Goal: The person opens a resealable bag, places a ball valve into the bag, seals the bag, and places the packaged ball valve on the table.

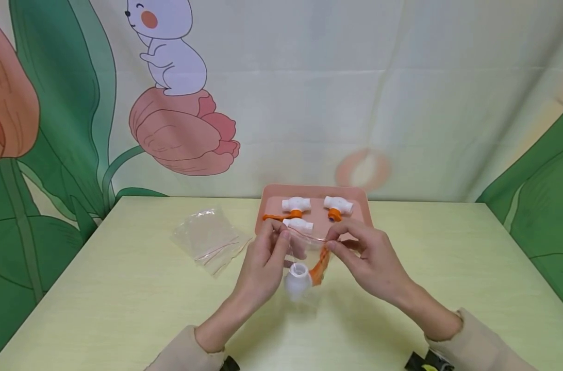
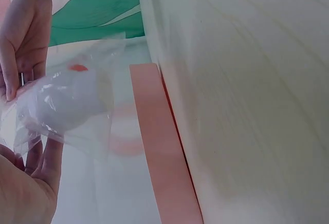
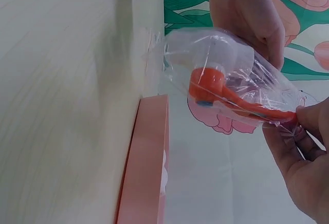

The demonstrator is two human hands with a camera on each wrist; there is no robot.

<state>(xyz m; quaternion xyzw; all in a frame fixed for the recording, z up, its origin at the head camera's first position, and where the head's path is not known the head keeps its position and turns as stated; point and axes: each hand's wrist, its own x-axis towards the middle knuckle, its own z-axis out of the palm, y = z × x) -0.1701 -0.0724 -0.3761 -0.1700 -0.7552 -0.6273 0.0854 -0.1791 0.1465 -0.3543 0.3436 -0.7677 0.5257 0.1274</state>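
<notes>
A white plastic ball valve (image 1: pixel 298 283) with an orange lever handle (image 3: pixel 252 109) is inside a clear zip bag (image 3: pixel 180 41), held up over the table's near part. My left hand (image 1: pixel 265 262) pinches the left end of the bag's mouth between thumb and fingers. At the other end, my right hand (image 1: pixel 373 262) pinches the red-lined top edge, close to the tip of the handle. The right wrist view shows the valve body low in the bag, its lever pointing toward the mouth.
Behind the hands, a pink tray (image 1: pixel 365 206) holds three white valves with orange parts, among them an upper-right valve (image 1: pixel 338 205). Several flat clear zip bags (image 1: pixel 212 234) lie left of the tray. A printed cloth (image 1: pixel 300 103) hangs at the table's back edge.
</notes>
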